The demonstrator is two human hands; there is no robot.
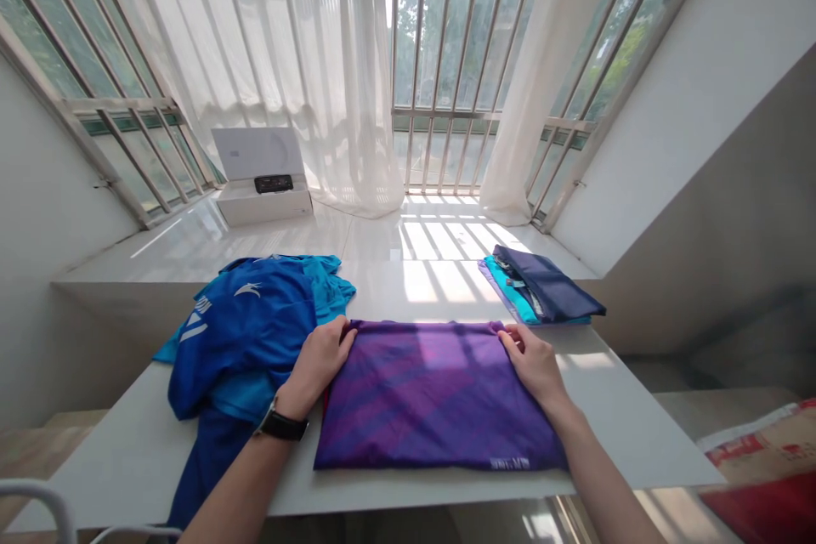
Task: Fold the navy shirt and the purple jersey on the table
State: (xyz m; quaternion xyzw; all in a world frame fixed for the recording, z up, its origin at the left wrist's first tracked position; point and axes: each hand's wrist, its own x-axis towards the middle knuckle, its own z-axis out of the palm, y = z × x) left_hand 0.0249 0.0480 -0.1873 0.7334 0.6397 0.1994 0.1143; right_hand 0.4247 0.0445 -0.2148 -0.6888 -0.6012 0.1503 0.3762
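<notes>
A purple shirt (433, 399), folded into a wide rectangle, lies flat on the white table in front of me. Small white lettering shows at its lower right edge. My left hand (324, 353) pinches its far left corner, with a dark band on that wrist. At the far right corner, my right hand (530, 357) grips the cloth between thumb and fingers. Left of the shirt, close to my left forearm, is a loose heap of blue clothes (242, 331) with white markings. A stack of folded clothes (541, 285), navy on top with turquoise and lilac below, sits beyond my right hand.
An open white box (264, 204) with a black device (274, 184) stands on the window ledge at the back left. Sheer white curtains (274, 59) hang before barred windows. The white table (637, 433) ends just this side of the shirt. A red and beige bag (765, 459) lies at right.
</notes>
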